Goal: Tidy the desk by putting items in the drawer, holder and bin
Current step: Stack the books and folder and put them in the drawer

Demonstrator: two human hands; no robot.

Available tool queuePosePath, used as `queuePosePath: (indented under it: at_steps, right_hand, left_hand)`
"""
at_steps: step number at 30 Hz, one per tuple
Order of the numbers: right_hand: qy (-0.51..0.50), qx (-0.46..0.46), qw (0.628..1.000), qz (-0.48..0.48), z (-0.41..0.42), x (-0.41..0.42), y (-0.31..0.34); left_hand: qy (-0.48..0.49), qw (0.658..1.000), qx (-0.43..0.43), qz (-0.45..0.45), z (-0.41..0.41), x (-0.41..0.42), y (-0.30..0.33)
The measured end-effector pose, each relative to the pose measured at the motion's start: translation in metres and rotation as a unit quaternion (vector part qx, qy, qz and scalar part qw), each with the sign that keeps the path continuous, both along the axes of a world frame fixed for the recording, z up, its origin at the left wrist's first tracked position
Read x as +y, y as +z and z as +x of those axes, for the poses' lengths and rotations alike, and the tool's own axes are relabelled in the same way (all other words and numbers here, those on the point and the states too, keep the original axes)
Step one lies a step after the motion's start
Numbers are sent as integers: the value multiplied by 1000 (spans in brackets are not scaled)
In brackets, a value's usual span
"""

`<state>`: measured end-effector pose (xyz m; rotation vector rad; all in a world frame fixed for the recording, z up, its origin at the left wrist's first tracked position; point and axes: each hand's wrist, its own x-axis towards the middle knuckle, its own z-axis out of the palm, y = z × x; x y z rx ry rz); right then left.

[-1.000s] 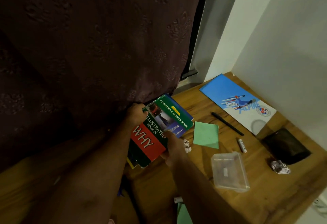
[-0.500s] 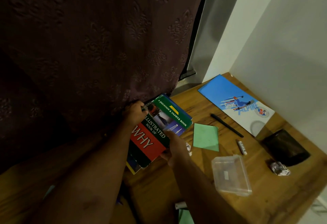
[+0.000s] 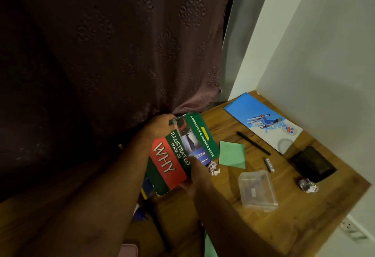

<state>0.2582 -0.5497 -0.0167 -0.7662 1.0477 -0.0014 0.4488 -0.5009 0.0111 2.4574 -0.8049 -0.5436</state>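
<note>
You grip the book (image 3: 182,153) | left hand (image 3: 157,128) far edge, right hand (image 3: 197,174) near corner | steadying it to lift off the desk (image 3: 223,127) toward the drawer

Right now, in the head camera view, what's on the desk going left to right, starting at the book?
Green and red book → green paper → clear plastic box → dark wallet.
</note>
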Motion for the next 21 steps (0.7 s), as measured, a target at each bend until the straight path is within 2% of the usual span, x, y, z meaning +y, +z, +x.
queuePosePath:
  at_steps: [4, 10, 15, 21]
  right_hand:
    - [-21, -5, 1000, -5, -14, 10, 9]
    - [-39, -23, 991, -123, -23, 7, 22]
    - [-60, -18, 976, -207, -36, 7, 28]
    - [-114, -52, 960, -250, -46, -20, 52]
  left_hand:
    - [-23, 998, 52, -9, -3, 11, 18]
    - [26, 986, 159, -48, -10, 28, 33]
    - [36, 974, 197, -101, -23, 32, 41]
    - [71, 956, 226, -171, -42, 18, 52]
